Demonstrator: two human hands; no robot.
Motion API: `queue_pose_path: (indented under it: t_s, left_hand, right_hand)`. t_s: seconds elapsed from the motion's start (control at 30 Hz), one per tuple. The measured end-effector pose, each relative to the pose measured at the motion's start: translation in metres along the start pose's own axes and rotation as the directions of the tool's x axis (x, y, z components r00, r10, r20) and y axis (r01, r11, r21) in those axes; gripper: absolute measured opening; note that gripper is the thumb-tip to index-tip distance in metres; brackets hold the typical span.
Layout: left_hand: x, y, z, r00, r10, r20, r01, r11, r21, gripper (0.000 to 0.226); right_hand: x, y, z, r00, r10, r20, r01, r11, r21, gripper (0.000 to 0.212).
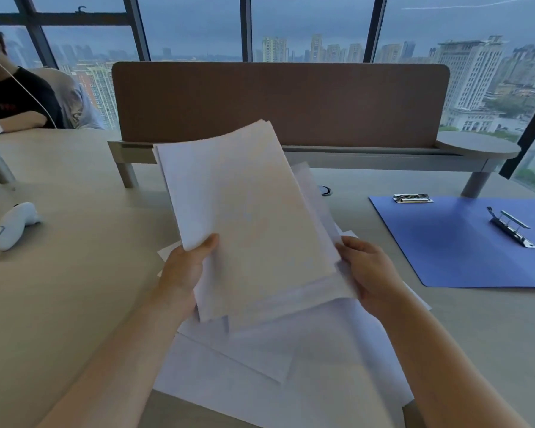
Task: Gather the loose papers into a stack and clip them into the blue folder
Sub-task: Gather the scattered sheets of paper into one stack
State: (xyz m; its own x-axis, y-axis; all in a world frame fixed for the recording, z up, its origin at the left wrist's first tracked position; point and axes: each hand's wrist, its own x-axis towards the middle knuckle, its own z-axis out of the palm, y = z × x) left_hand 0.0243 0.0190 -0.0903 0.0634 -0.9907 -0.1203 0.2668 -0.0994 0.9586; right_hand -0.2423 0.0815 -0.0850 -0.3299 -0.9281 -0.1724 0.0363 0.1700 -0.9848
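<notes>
A stack of white papers (244,211) is lifted and tilted above the table's middle. My left hand (187,267) grips its lower left edge with the thumb on top. My right hand (368,270) holds the lower right edge. More loose papers (260,375) lie spread on the table beneath, overlapping at angles. The blue folder (464,245) lies open and flat at the right, apart from the papers. A metal clip (511,228) sits on the folder's inside, and a second metal clamp (412,198) sits at its top left corner.
A brown divider panel (278,100) on a grey rail crosses the desk's far side. A white controller (11,225) lies at the left. Another person (13,97) sits at the far left. A round cable port (324,190) shows behind the papers.
</notes>
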Motion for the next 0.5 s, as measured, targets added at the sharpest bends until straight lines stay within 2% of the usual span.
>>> queue_pose_path:
  t_s: [0.13,0.3,0.4,0.5]
  left_hand:
    - [-0.004,-0.002,0.000,0.998,0.033,0.057,-0.035,0.999,0.027,0.015]
    - [-0.006,-0.005,0.001,0.987,0.029,0.161,-0.039,0.997,0.060,0.029]
    - [-0.005,-0.008,-0.001,0.979,0.108,0.173,-0.137,0.976,0.167,0.030]
    - [-0.003,-0.008,-0.001,0.968,0.179,0.178,-0.220,0.943,0.250,0.044]
  right_hand:
    - [-0.004,-0.002,0.003,0.997,0.007,0.076,-0.019,0.986,0.166,0.031]
    - [-0.015,-0.008,0.011,0.983,-0.004,0.184,-0.027,0.985,0.170,0.034]
    - [-0.022,-0.012,0.012,0.972,-0.004,0.235,-0.030,0.990,0.140,0.035]
    - [-0.023,-0.012,0.011,0.975,-0.011,0.220,-0.017,0.992,0.126,0.028]
